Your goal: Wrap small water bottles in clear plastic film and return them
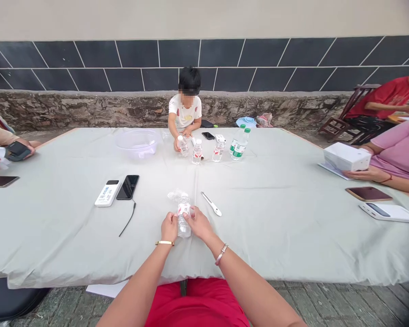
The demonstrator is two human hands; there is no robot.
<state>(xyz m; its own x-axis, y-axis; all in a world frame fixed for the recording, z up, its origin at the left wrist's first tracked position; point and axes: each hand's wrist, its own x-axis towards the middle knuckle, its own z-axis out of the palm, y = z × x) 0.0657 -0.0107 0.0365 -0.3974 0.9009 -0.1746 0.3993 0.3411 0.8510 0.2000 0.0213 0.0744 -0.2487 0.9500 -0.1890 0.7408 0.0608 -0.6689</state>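
A small clear plastic bottle [184,228] with a red and white label is between my hands at the near middle of the table. My left hand [169,228] is closed at its left side, fingertips pinched against it. From the right, my right hand [199,223] grips it, thumb over the label. Crumpled clear plastic [174,195] shows at the bottle's far end; whether it is attached I cannot tell. Just right of it lies a white utility knife [211,204]. A black phone [127,187] and a white power bank [108,193] rest to the left.
Across the cloth-covered table [276,218], another person [186,111] touches a small water bottle [182,146]. Near it stand more water bottles [218,151], green-capped bottles [239,145] and a clear basin [137,143]. At the right, a person's hand holds a white box [347,156].
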